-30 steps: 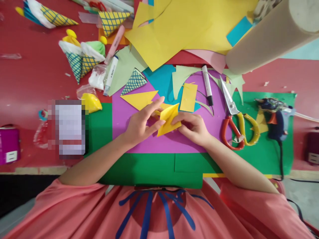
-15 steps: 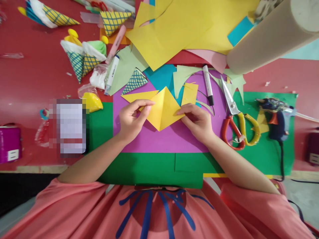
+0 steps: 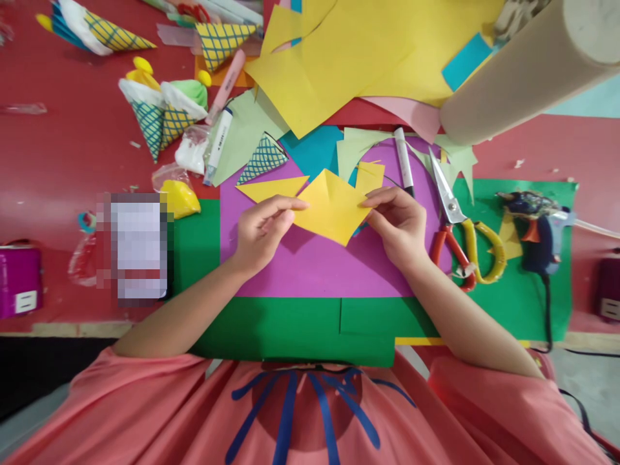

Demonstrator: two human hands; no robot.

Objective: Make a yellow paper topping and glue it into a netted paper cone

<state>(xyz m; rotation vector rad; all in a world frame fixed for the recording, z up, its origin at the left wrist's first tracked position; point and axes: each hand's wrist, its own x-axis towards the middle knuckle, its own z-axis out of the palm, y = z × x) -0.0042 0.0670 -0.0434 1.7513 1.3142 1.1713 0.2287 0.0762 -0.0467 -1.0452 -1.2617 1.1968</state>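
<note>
A creased sheet of yellow paper [image 3: 334,206] is stretched between my two hands above the purple sheet [image 3: 310,274]. My left hand [image 3: 264,232] pinches its left corner between thumb and fingers. At the right corner, my right hand [image 3: 400,223] grips the paper the same way. Behind my left fingers lies a yellow paper triangle [image 3: 274,188]. A small patterned paper cone [image 3: 264,158] rests just beyond it. Near my right hand are a yellow paper scrap [image 3: 371,175] and a marker [image 3: 403,158].
Scissors [image 3: 450,206] with red and yellow handles lie right of my right hand, and a glue gun [image 3: 542,239] beyond them. A large pale roll [image 3: 523,71] lies at upper right. Finished cones [image 3: 143,106], a bag of yellow clay [image 3: 179,197] and a phone [image 3: 140,248] are at left.
Both hands have shifted to the right with the yellow paper, the right hand also slightly away from me. The paper has opened flatter and turned, its lower corner now further right.
</note>
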